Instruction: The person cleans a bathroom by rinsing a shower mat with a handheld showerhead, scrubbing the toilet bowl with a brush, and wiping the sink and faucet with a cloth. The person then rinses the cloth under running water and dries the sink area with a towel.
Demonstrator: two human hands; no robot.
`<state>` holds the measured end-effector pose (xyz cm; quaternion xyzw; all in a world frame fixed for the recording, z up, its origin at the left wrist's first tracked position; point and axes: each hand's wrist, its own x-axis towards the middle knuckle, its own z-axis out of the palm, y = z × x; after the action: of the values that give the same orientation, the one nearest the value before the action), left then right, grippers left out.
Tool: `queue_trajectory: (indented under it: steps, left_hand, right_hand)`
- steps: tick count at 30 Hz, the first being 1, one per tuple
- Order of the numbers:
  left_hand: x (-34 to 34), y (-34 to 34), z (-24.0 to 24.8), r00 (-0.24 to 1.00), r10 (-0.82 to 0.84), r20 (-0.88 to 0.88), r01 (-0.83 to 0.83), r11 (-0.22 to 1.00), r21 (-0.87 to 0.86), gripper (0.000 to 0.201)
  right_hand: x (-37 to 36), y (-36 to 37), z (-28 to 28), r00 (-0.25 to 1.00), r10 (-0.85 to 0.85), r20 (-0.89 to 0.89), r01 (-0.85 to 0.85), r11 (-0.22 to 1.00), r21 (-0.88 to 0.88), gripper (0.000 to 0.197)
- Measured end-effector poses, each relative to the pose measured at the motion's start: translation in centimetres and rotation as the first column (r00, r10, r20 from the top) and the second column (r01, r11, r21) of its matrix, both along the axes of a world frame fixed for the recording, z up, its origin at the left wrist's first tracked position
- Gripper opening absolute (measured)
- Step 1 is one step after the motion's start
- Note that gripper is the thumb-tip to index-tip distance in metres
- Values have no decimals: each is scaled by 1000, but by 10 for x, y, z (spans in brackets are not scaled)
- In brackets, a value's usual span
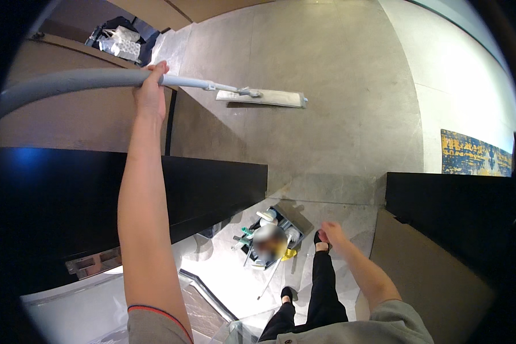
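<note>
Head view: the left hand (151,92) is closed around a long, pale grey tubular mop pole (106,79), its upper end reaching toward the left edge. At the pole's far end, the flat, rectangular, whitish mop head (281,98) is over the grey stone-look floor (332,126). The right hand (329,233) hangs near a black shoe (318,237); how far its fingers are curled cannot be told.

Flat mop (192,82) with a pale grey handle (97,79) and a long, narrow, off-white head (284,98); handle running nearly crosswise from the left, head extended left to right over grey floor (327,51).
</note>
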<state>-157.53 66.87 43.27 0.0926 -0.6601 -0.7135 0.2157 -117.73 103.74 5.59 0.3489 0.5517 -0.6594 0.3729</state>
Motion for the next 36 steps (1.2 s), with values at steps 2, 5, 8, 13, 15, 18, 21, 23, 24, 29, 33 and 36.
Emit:
queue_trajectory:
  steps: [2, 5, 8, 13, 15, 18, 21, 23, 24, 29, 33, 36]
  left_hand:
    - [-1, -37, -52, 980, 189, 68, -192, 980, 55, 16]
    - [-9, -47, -76, 938, 346, 37, -346, 918, 192, 26]
    - [-20, -64, -63, 791, 587, 174, -609, 782, 131, 41]
    - [0, -48, -65, 705, 702, 103, -706, 709, 3, 47]
    - [8, -6, -58, 634, 755, 169, -757, 650, -63, 52]
    - [31, 33, -54, 680, 712, 175, -709, 700, -89, 54]
    - [64, 4, -86, 930, 302, 208, -289, 953, -88, 54]
    - [113, 13, -111, 951, -22, 308, 51, 995, -88, 53]
    - [153, 31, -124, 920, -137, 368, 181, 979, -89, 53]
    - [391, 105, -220, 608, -344, 716, 296, 935, 197, 44]
    - [550, -5, -331, 490, 10, 872, -389, 897, 209, 26]
    - [662, -52, -372, 289, 48, 956, -312, 949, 47, 24]
  right_hand:
    - [46, 35, -2, 981, 79, 175, -78, 997, -13, 17]
    - [78, 73, 10, 969, 81, 232, -110, 987, 115, 25]
    - [90, 115, -19, 970, 211, 117, -233, 948, 219, 25]
    - [29, 94, -26, 999, -42, -6, 42, 981, 187, 22]
    - [32, 78, -28, 995, -97, 29, 90, 982, 165, 20]
    - [45, 43, -42, 989, -98, 111, 85, 989, 117, 18]
    - [84, -4, -47, 979, 45, 200, -51, 999, 20, 15]
    - [124, -38, -90, 966, 129, 224, -110, 990, -92, 18]
    - [151, -60, -118, 959, 174, 223, -155, 983, -100, 17]
    - [245, -161, -179, 876, 425, 229, -428, 903, -40, 18]
    - [323, -229, -227, 872, 391, 296, -435, 895, 100, 35]
    - [329, -245, -220, 930, 179, 320, -124, 975, -185, 30]
